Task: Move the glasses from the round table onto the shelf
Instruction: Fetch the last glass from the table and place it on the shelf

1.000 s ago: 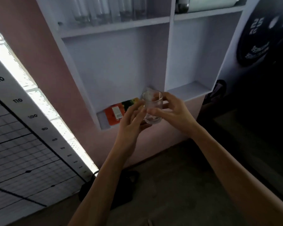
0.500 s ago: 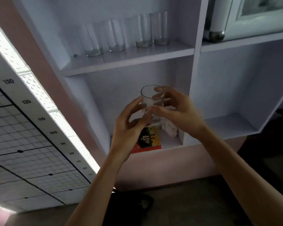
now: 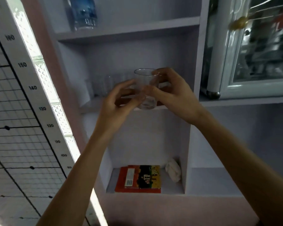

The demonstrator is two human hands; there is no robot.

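Note:
A clear drinking glass (image 3: 146,88) is held upright between both hands in front of the middle shelf (image 3: 91,106) of a white shelving unit. My right hand (image 3: 171,97) grips its right side and rim. My left hand (image 3: 118,105) touches its left side and base with the fingertips. Behind the hands, several other clear glasses (image 3: 104,86) stand in a row on that shelf, blurred. The round table is out of view.
A blue-tinted bottle (image 3: 83,13) stands on the shelf above. The lowest compartment holds a red and yellow book (image 3: 138,178) and a crumpled white cloth (image 3: 173,170). A glass-door cabinet (image 3: 255,46) sits to the right. A height chart (image 3: 23,111) hangs at left.
Both hands have lifted the glass from below the lower compartment up to the level of the shelf with the glasses. The view has tilted upward and closer to the shelves.

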